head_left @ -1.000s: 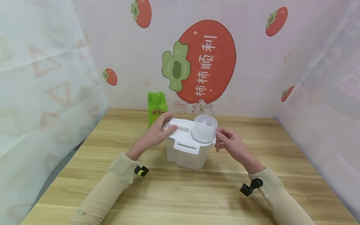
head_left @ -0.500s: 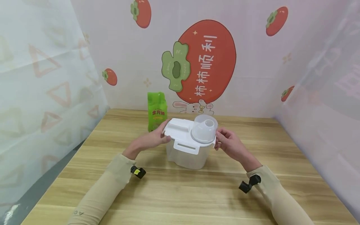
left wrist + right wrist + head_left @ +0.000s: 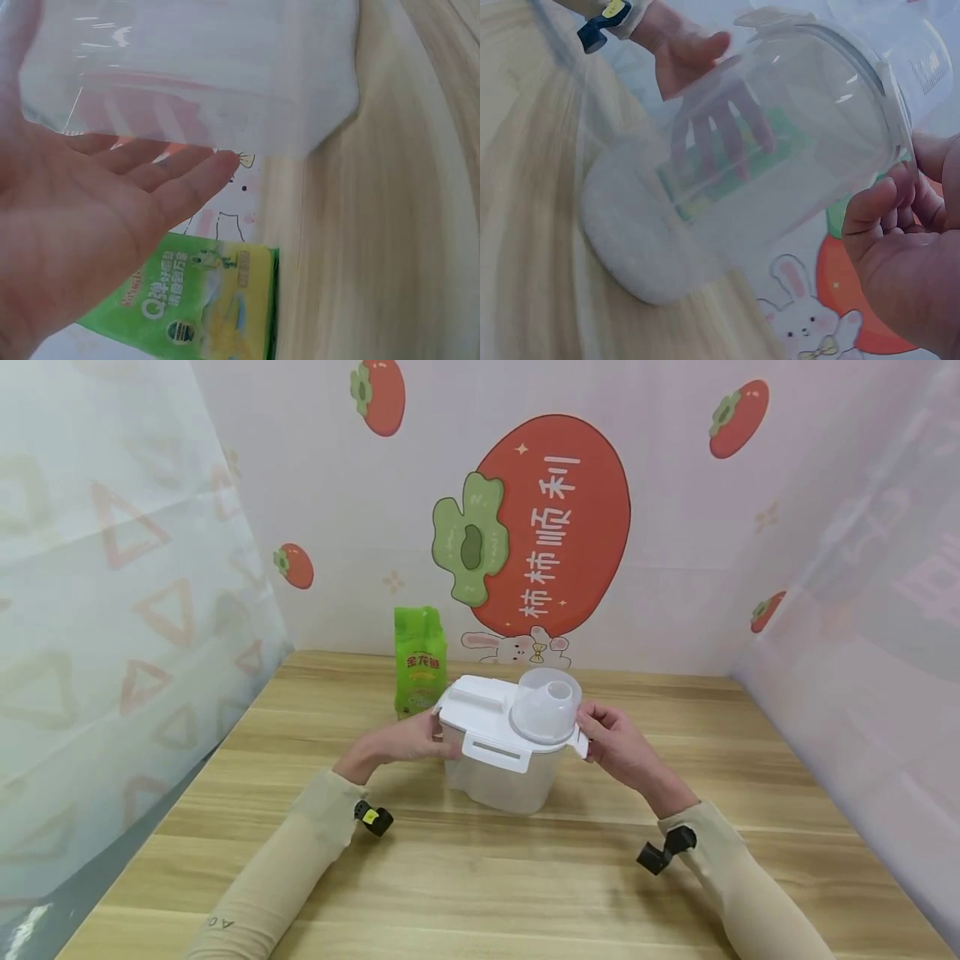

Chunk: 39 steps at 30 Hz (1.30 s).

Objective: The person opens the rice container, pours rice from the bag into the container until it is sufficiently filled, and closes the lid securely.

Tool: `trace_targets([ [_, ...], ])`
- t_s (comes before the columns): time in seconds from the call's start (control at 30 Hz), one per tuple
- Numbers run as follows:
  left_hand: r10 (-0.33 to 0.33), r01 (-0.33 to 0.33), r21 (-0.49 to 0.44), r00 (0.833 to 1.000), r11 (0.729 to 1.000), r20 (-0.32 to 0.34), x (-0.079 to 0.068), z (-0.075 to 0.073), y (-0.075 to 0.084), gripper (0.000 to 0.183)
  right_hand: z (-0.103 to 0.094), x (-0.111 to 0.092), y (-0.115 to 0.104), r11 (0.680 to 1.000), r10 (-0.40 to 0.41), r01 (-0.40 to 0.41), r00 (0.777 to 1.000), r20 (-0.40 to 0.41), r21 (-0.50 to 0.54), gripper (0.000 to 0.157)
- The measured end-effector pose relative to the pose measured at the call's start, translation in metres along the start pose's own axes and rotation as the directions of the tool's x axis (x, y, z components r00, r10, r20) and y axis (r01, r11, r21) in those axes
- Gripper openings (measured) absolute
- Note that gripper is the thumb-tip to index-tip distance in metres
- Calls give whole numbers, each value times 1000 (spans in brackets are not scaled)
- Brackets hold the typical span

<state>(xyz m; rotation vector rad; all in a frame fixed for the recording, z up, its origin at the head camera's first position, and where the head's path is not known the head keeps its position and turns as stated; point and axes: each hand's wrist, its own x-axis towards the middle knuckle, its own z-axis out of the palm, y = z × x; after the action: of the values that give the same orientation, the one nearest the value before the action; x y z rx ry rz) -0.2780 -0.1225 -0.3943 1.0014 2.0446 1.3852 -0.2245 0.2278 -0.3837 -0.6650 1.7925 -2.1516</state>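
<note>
A translucent storage container [image 3: 502,785] with a white lid [image 3: 486,723] stands upright on the table. A clear domed cup [image 3: 542,708] sits on the lid's right part, and a white latch [image 3: 497,752] juts out at the front. My left hand [image 3: 405,739] holds the container's left side, thumb in front and fingers behind; through the clear wall in the right wrist view those fingers [image 3: 720,135] look nearly straight. At the other end, my right hand [image 3: 622,750] pinches the right side latch [image 3: 581,743], which slants outward from the lid. Its fingertips are partly hidden in the head view.
Behind the container to the left stands a green and yellow packet [image 3: 420,662]. The wooden table [image 3: 480,877] reaches back to a persimmon-printed backdrop [image 3: 675,543]. White sheets [image 3: 135,635] hang at both sides.
My left hand has slid from the lid's handle down to the container's left side. The right side latch now slants outward in my right hand; the container has stayed almost in place.
</note>
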Motion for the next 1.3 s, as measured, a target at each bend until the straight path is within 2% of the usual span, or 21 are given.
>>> trace_targets([
  [0.17, -7, 8, 26, 999, 1000, -34, 1, 3, 0, 89, 1, -1, -5, 997, 40, -44, 996, -82, -59, 12],
  [0.27, -4, 7, 59, 999, 998, -53, 2, 5, 1, 87, 2, -1, -8, 995, 48, -57, 992, -117, -79, 9],
  [0.47, 2, 2, 57, 998, 998, -58, 1, 8, 5, 85, 3, -1, -12, 986, 45, -74, 982, -184, -150, 6],
  [0.63, 36, -32, 65, 997, 997, -64, 3, 11, 5, 85, 3, -2, -16, 963, 57, -109, 976, -211, -244, 7],
  [0.77, 49, -46, 54, 996, 998, -68, 4, 14, 4, 86, 4, -3, -19, 926, 61, -143, 970, -236, -349, 15],
  [0.9, 46, -42, 59, 997, 997, -66, 5, 17, 4, 85, 8, -4, -25, 869, 10, -137, 966, -260, -476, 30],
  [1.0, 36, -32, 70, 997, 997, -63, 6, 21, 6, 85, 12, -5, -32, 841, -67, -90, 961, -267, -533, 39],
  [1.13, 38, -33, 83, 998, 996, -57, 8, 26, 7, 84, 18, -6, -41, 836, -167, -7, 949, -266, -549, 44],
  [1.3, 61, -55, 122, 997, 991, -49, 11, 32, 9, 78, 25, -5, -47, 827, -243, 58, 934, -263, -559, 44],
])
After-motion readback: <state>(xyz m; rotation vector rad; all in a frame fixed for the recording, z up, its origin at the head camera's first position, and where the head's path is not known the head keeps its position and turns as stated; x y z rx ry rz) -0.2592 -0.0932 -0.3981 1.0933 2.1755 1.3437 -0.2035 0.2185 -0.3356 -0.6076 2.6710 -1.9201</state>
